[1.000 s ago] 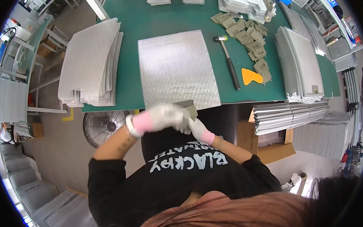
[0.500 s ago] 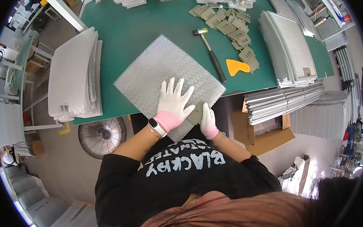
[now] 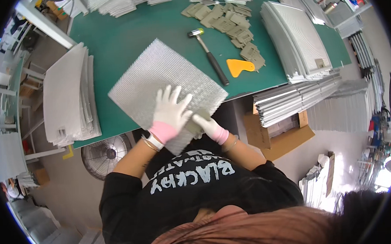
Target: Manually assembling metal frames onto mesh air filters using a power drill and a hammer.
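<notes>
A square silver metal mesh sheet (image 3: 157,64) lies turned cornerwise, its near corner reaching past the table edge toward my body. My left hand (image 3: 170,111), in a white glove with a pink cuff, rests flat on it with fingers spread. At the sheet's near right edge sits a small grey-green plastic plate (image 3: 202,114). My right hand (image 3: 211,128), gloved the same way, grips this plate with the thumb on top; its other fingers are mostly hidden below.
On the green table (image 3: 133,28) lie a hammer (image 3: 212,59), a yellow scraper (image 3: 239,67) and a pile of grey-green plates (image 3: 226,25). Mesh stacks stand at left (image 3: 68,93) and right (image 3: 295,39). Below the edge are a floor fan (image 3: 106,155) and an open cardboard box (image 3: 289,143).
The table and its contents sit further left in view. My right hand has turned, bringing its thumb over the plastic plate. My left hand still presses on the mesh.
</notes>
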Demonstrator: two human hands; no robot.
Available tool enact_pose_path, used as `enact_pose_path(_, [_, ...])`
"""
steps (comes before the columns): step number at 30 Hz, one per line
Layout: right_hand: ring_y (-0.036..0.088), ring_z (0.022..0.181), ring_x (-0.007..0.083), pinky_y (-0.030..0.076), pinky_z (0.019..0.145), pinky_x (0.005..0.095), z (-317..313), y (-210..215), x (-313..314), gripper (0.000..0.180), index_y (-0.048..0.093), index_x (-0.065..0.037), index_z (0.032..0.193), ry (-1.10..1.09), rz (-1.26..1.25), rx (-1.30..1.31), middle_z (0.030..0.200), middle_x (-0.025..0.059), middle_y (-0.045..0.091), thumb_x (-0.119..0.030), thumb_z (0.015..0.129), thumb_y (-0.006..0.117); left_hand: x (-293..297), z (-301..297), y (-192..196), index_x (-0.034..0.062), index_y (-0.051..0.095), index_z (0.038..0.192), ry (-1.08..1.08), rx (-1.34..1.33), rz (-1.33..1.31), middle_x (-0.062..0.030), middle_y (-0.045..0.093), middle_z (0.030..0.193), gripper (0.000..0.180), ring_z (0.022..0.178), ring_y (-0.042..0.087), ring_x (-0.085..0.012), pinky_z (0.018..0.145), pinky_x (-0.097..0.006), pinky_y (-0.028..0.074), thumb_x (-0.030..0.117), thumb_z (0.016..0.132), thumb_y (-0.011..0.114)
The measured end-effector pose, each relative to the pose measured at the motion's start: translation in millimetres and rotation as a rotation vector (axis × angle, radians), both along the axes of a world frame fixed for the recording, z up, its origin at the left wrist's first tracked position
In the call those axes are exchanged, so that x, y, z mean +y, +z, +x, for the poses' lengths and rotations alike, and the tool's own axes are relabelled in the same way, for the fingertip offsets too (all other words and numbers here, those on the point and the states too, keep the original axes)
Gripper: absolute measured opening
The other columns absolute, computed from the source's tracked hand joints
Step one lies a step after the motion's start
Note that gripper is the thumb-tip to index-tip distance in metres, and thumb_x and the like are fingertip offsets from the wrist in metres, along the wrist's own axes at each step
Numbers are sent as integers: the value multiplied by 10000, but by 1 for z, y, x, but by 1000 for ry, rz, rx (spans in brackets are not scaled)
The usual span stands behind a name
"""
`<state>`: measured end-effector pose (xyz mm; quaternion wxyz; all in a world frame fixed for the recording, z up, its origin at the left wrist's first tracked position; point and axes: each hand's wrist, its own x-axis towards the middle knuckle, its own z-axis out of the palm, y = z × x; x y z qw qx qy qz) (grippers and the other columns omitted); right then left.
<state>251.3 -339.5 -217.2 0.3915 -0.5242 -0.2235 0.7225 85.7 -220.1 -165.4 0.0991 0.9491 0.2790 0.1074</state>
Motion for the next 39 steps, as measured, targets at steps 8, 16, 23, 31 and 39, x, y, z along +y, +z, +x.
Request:
enact_pose_path(8, [670,979,347,538,862,449,177,-25,-45,320,706,-131,1147,297,23,-1847,1090,162,686,-202,853,600,69,-4,24,143,597,1325,27,-3,245,-120,538,1389,447,1354,376,-410,1137,-602,239,288,902,608])
enact_pose_path(16, [680,775,278,553,663,393,128,25,-43,119,727,-167,839,341,707,-1604,777,88,660,-221,852,621,-83,2,-82,-3,637,1232,-182,-244,-1049,-147,679,1195,330,1184,616,-288,1038,-401,466,151,947,576])
enact_pose_path(23, [687,1051,214,545,910,355,-24,40,-54,368,626,-22,1275,293,947,-282,1145,190,690,-226,968,630,-79,26,-51,-31,504,1364,-112,-952,-1265,-174,517,1435,379,1308,515,-272,1050,-343,455,155,1033,501])
enact_pose_path(31, [567,840,232,526,783,335,153,62,-97,594,555,-10,1051,-1510,333,593,927,103,568,-594,951,516,-20,-166,77,75,496,771,-10,-1653,-456,-8,430,582,529,524,447,-165,782,-389,463,471,1071,316])
enact_pose_path(39, [427,701,142,432,665,297,150,211,-38,270,446,-89,880,-1188,970,-9,766,21,423,-291,1052,396,-52,-143,16,1,628,830,278,-1115,-725,-157,698,874,638,526,473,-88,472,-252,358,576,1012,422])
